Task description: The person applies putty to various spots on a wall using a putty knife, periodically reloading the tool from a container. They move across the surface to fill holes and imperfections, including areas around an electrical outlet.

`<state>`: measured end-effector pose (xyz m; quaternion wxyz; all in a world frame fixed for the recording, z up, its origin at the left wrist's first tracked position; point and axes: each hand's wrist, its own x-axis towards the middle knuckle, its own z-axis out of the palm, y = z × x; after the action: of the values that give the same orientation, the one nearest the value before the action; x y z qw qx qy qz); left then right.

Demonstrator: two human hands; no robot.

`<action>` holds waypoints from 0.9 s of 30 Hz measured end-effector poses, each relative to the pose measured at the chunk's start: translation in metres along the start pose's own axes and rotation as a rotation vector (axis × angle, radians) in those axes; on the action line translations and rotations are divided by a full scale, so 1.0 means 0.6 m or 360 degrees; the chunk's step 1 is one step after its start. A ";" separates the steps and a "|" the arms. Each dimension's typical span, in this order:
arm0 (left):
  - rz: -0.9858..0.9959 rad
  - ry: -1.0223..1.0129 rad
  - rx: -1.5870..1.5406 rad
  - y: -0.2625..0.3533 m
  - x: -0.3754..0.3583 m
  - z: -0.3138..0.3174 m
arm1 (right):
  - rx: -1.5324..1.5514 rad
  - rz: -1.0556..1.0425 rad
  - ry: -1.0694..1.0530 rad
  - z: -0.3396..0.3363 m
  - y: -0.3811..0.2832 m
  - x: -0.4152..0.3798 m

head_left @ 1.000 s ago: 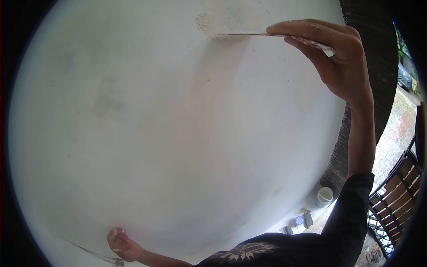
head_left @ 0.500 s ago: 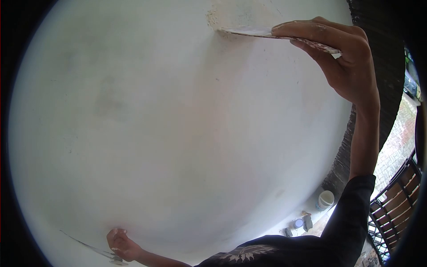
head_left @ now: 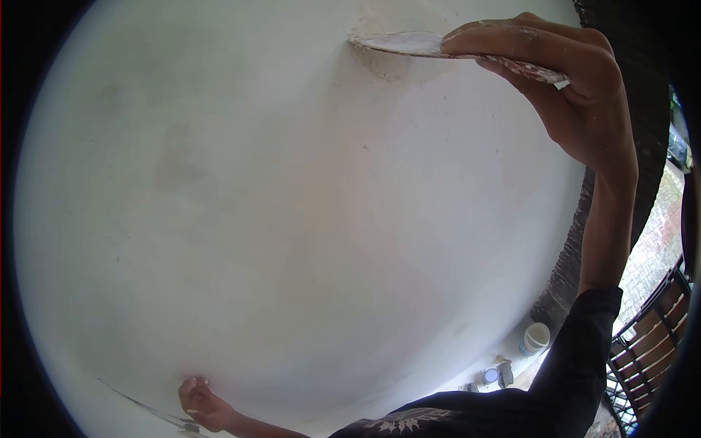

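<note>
High on the white wall, my right hand pinches a putty-smeared putty knife between thumb and fingers. Its blade edge touches the wall, with white putty on its upper face. A beige, rough patch of putty shows around the blade. At the lower left, my left hand is closed with curled fingers close to the wall. What it holds, if anything, is hidden. A thin dark strip and a small grey piece lie just beside and below that hand.
Down at the right, a white bucket, a small round container and a grey block stand near the wall's foot. A dark rough-edged band borders the wall. Further right is a black-framed slatted piece.
My right hand has shifted slightly right, and the putty knife's blade tip has moved up and left over the patch. My left hand stays nearly in place.
</note>
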<state>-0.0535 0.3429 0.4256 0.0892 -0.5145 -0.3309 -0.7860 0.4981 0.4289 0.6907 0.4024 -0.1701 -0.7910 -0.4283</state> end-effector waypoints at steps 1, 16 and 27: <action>0.0017 -0.0037 0.0019 0.001 0.002 -0.003 | 0.0000 0.0014 -0.0041 -0.002 -0.004 -0.002; 0.0073 -0.0074 0.0037 0.012 0.010 0.002 | 0.0008 0.0062 0.0120 -0.017 0.008 0.018; 0.0065 0.0209 0.0117 0.028 0.012 0.032 | 0.0024 -0.0040 -0.0067 0.010 -0.020 -0.025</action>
<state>-0.0345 0.3431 0.4441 0.1455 -0.4648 -0.3424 -0.8035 0.4972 0.4284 0.6705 0.3814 -0.1662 -0.8046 -0.4238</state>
